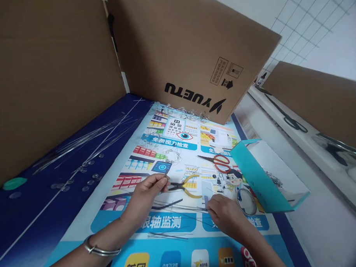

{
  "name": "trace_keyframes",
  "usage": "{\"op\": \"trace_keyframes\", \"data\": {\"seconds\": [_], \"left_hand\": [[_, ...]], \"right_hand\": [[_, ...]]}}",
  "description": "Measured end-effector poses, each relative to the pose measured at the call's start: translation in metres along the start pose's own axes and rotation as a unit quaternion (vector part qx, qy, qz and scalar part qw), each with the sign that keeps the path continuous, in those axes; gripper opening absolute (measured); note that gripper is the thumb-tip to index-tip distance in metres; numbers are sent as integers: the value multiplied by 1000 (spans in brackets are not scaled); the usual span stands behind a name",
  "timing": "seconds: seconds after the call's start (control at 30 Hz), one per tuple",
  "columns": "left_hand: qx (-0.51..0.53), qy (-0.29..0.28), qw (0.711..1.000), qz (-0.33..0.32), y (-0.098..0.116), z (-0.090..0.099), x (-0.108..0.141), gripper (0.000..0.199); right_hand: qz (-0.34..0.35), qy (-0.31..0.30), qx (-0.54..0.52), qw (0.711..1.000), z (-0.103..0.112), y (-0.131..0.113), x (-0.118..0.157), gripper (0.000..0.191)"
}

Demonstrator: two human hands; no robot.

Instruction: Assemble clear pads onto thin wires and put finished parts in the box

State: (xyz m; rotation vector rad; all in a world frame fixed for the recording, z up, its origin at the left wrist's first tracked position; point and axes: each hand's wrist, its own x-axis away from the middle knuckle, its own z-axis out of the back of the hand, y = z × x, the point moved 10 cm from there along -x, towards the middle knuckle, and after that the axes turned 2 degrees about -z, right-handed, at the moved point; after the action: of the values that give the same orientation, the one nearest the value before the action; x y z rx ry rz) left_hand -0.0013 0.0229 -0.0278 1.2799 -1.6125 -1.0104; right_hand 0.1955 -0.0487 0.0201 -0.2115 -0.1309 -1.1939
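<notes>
left hand (pixel 154 186) pinched closed, anything between its fingertips too small for me to make out, right hand (pixel 223 211) curled, its grip hidden so I cannot tell, wires (pixel 190 207) between them toward the desk's (pixel 54 232) cut-off near edge, pliers' (pixel 179 185) tips partly behind left fingers

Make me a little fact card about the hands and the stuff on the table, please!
Left hand: fingertips pinched together; what's in them is too small to tell
Right hand: fingers curled near thin wires; grip hidden
Pliers: yellow handles spread, beside the left hand
Scissors: red handles, beyond the pliers
Box: teal outside, on the right
Beads: clear, on the dark blue part at left
</notes>
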Motion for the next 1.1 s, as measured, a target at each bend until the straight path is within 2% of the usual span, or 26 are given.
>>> {"op": "trace_keyframes", "data": {"seconds": [0.37,0.57,0.7,0.77,0.87,1.1], "left_hand": [[-27,1,999,20,-7,13,14,14],[-82,-29,995,47,-11,10,23,16],[-92,-33,993,58,-13,9,24,18],[-89,-39,994,59,-14,8,24,17],[-79,-48,994,57,-14,7,24,16],[-55,-45,997,42,-3,6,24,16]], "right_hand": [[-40,14,-31,999,-3,34,16,19],[-68,2,-10,998,1,48,27,21],[-72,3,-6,997,7,49,30,21],[-67,24,-18,997,15,42,27,21],[-35,50,-38,997,23,18,16,22],[69,10,56,996,7,-45,-23,14]]}}
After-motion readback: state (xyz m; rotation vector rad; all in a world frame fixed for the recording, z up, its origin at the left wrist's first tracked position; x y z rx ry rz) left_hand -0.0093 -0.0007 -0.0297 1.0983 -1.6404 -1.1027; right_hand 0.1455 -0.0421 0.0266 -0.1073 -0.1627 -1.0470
